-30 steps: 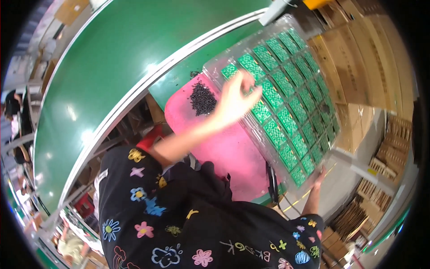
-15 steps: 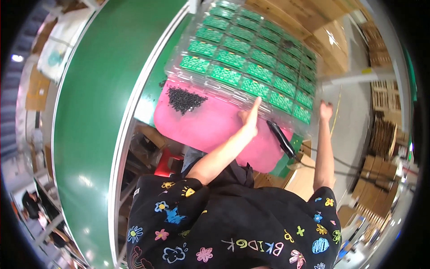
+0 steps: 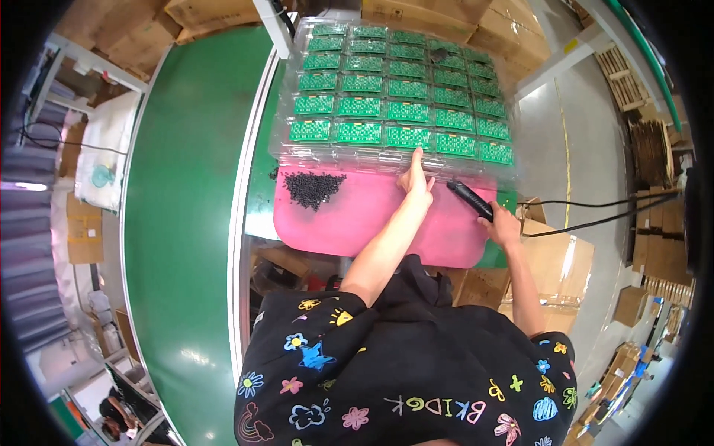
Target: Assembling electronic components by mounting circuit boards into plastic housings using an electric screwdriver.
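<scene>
Head cam: R hand [image 3: 505,226] fingers clamped on blk tool [image 3: 468,198], untouched b4; L hand [image 3: 416,183] fingers apart.

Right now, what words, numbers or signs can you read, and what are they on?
Black shirt: a row of colourful letters, big enough to see, but I won't copy them out.
Green circuit boards: tiny pale marks, too small to read.
Cardboard box beyond the boards: any print is too blurred to read.
</scene>
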`<control>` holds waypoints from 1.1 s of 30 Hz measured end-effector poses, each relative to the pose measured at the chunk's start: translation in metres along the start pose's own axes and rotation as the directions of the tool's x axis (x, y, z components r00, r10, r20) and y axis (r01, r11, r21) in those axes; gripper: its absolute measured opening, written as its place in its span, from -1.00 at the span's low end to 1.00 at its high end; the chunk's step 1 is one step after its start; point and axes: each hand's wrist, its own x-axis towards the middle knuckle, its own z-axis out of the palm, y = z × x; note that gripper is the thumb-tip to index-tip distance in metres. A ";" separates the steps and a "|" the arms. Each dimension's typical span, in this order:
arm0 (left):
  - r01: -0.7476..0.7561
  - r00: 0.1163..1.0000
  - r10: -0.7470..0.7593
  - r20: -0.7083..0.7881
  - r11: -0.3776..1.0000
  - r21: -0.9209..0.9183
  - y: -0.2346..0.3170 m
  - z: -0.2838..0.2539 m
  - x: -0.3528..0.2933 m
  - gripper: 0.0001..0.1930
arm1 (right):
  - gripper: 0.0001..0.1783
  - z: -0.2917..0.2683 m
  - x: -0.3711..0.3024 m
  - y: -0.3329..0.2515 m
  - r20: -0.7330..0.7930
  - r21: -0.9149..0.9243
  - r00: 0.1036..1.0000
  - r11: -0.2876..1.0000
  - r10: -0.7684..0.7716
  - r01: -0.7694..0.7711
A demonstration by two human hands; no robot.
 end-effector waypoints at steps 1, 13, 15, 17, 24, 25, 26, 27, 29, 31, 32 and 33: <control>-0.003 1.000 0.003 0.002 1.000 0.016 0.002 -0.007 0.001 -0.33 | -0.45 -0.001 -0.006 0.000 0.000 0.013 1.000 1.000 0.010 -0.010; 0.040 0.977 -0.058 0.206 0.995 0.088 0.004 -0.013 0.024 -0.17 | -0.48 -0.035 -0.027 0.077 0.172 -0.111 0.978 0.984 -0.117 0.138; 0.063 0.972 -0.085 0.218 0.992 0.107 0.010 -0.014 0.023 -0.09 | -0.47 -0.024 -0.015 0.087 0.221 -0.171 0.972 0.978 -0.076 0.115; 0.107 0.953 -0.154 0.261 0.977 0.185 0.021 -0.018 0.020 -0.03 | -0.45 -0.023 -0.002 0.089 0.208 -0.203 0.973 0.969 -0.096 0.139; 0.137 0.931 -0.190 0.311 0.973 0.184 0.052 -0.036 -0.042 -0.13 | -0.37 -0.050 0.106 0.085 -0.129 0.528 0.971 0.842 0.202 -0.105; 0.209 0.915 -0.268 0.301 0.954 0.213 0.059 -0.047 -0.048 -0.19 | -0.30 -0.047 0.117 0.079 -0.315 0.545 0.914 0.837 0.257 -0.048; 0.030 0.829 -0.213 0.518 0.940 0.339 0.076 -0.065 -0.050 -0.43 | -0.30 -0.039 0.133 0.085 -0.306 0.557 0.914 0.829 0.265 -0.054; -0.289 0.785 -0.028 0.619 0.867 0.405 0.097 -0.066 -0.066 -0.71 | -0.22 -0.020 0.150 0.102 -0.305 0.552 0.887 0.823 0.347 -0.133; -0.819 0.574 0.529 0.625 0.347 0.458 0.152 -0.094 -0.044 -0.90 | -0.14 -0.003 0.164 0.094 -0.290 0.550 0.872 0.814 0.394 -0.185; -0.799 0.014 0.847 0.532 -0.310 0.515 0.214 -0.118 -0.015 -0.73 | -0.03 -0.015 0.166 0.075 -0.068 0.584 0.933 0.772 0.354 -0.250; -0.564 -0.063 0.837 0.544 -0.480 0.672 0.239 -0.126 -0.003 -0.63 | 0.03 -0.006 0.168 0.079 -0.115 0.553 0.916 0.791 0.384 -0.262; -0.467 -0.011 0.864 0.503 -0.450 0.762 0.262 -0.141 0.020 -0.52 | 0.03 -0.003 0.168 0.083 -0.109 0.559 0.919 0.788 0.378 -0.258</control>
